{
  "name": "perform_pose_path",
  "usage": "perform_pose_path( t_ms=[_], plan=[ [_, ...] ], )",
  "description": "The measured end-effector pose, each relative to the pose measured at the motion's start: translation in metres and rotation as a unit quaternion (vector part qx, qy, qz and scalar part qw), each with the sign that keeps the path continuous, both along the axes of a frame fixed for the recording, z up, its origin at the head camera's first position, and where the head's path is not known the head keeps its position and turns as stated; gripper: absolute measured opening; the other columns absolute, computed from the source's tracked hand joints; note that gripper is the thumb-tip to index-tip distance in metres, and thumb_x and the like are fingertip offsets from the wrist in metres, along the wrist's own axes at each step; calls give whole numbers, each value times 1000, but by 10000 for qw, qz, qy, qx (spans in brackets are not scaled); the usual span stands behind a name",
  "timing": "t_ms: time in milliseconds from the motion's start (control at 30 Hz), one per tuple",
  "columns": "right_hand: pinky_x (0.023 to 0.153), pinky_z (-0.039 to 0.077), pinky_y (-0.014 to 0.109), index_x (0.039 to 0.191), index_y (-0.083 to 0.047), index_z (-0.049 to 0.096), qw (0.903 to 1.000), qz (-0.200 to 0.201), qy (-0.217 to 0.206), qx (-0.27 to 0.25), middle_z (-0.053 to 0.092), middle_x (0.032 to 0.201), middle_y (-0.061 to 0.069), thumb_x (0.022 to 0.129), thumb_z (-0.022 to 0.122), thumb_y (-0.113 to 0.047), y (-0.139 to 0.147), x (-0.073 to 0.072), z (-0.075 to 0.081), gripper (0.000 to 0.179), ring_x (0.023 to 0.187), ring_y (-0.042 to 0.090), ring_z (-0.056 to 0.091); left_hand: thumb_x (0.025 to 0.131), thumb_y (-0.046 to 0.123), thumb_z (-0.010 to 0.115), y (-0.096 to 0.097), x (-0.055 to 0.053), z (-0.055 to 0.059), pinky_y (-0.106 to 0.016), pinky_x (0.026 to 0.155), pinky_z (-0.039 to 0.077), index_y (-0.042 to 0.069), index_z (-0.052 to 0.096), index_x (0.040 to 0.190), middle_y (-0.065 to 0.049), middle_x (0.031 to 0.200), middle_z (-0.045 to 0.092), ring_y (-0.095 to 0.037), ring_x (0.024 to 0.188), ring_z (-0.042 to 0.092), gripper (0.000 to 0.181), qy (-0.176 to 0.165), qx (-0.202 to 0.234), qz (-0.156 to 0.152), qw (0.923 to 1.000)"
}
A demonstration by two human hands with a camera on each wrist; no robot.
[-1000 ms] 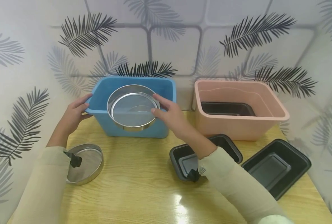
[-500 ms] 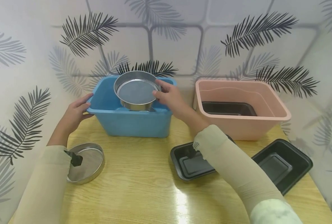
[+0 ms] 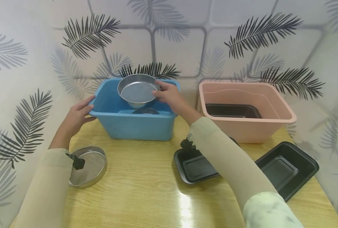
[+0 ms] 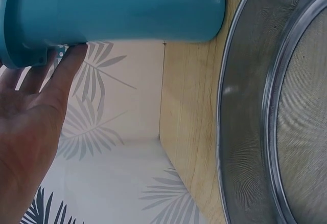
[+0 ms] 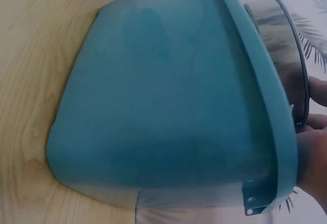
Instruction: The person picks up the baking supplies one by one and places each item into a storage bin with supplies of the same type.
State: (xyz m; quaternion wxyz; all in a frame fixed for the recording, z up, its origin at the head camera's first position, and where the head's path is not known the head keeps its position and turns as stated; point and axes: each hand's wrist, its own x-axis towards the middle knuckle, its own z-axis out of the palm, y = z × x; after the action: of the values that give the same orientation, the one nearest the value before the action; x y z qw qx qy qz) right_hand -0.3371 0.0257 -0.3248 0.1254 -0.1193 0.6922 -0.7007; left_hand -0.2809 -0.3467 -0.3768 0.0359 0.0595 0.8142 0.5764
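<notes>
Head view: right hand pinches a round sieve at the mouth of the blue bin

The sieve, a metal ring with a fine mesh base, is above the blue bin's interior, about midway along it and toward the back edge. The right hand's grip pinches its right side between thumb and fingers. From the right wrist, part of the sieve's wall shows past the bin's rim and the rest is hidden, so whether the two touch cannot be told. Lower down inside the bin, a dark curved object shows in part, too little to name.

The left hand is at the bin's left end, its grip spread, with the fingers against the rim; from the left wrist, the fingertips are partly hidden there.

A second sieve lies on the wooden counter, partly covered by the left sleeve. To the right, well apart from the blue bin, stands a pink bin with a black pan inside. Two more black pans, a nearer pan and a far-right pan, lie in front of it, each partly hidden by the right sleeve. Behind everything, the wall carries a leaf print.
</notes>
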Motion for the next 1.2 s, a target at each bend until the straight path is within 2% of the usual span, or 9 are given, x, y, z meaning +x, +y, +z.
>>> perform_pose_path(
  t_ms=[233,367,467,667,867,933,1067,1200],
  plan=[
    [110,48,41,155,-14,42,9975,265,196,618,42,159,10,97,67,-10,-3,-17,-2,63,135,25,55,109,31,43,-2,0,-1,-53,109,39,19,18,163,-15,169,12,-44,148,31,61,-35,150,-42,9999],
    [109,49,40,155,-14,41,9936,481,278,982,39,160,9,97,68,-10,-7,-28,-1,64,135,25,54,109,30,45,-3,0,-1,-52,109,38,18,19,163,-16,169,13,-44,148,31,61,-92,378,-12,9992],
    [109,49,40,155,-13,41,9910,612,316,1149,43,157,12,96,68,-8,-10,-37,-2,65,133,25,56,108,28,47,-3,-1,-1,-51,109,38,16,20,163,-16,169,11,-44,149,29,62,-156,568,-61,9982],
    [109,49,39,155,-10,40,9839,1057,446,1373,51,148,17,96,68,-7,-20,-47,-8,66,125,24,59,109,29,46,-5,-2,-2,-50,110,37,19,19,163,-14,170,10,-43,150,27,62,-210,583,-16,9981],
    [110,49,42,155,-9,41,9645,1355,581,2191,47,154,15,96,70,-14,-28,-56,-15,65,131,27,57,108,29,49,-6,-3,-4,-33,104,50,18,19,163,-16,170,8,-48,150,22,63,-134,836,-137,9963],
    [110,48,43,155,-8,40,9575,1447,573,2430,45,156,15,97,69,-15,-30,-58,-16,66,132,29,56,108,28,49,-5,-3,-4,-32,103,51,17,19,163,-18,169,7,-49,149,21,64,-104,867,-165,9960],
    [111,47,43,156,-7,38,9376,1632,629,3006,47,154,16,97,69,-18,-32,-59,-20,67,130,30,58,108,29,49,-4,-2,-5,-35,105,49,18,21,163,-15,170,10,-46,149,25,63,-108,771,-92,9969],
    [119,38,43,156,-8,39,9174,1722,826,3491,42,158,13,97,70,-24,-34,-58,-23,68,143,29,45,108,30,48,-4,-2,-6,-25,99,53,21,21,163,-14,170,10,-44,150,25,62,-175,819,-87,9964]
  ],
)
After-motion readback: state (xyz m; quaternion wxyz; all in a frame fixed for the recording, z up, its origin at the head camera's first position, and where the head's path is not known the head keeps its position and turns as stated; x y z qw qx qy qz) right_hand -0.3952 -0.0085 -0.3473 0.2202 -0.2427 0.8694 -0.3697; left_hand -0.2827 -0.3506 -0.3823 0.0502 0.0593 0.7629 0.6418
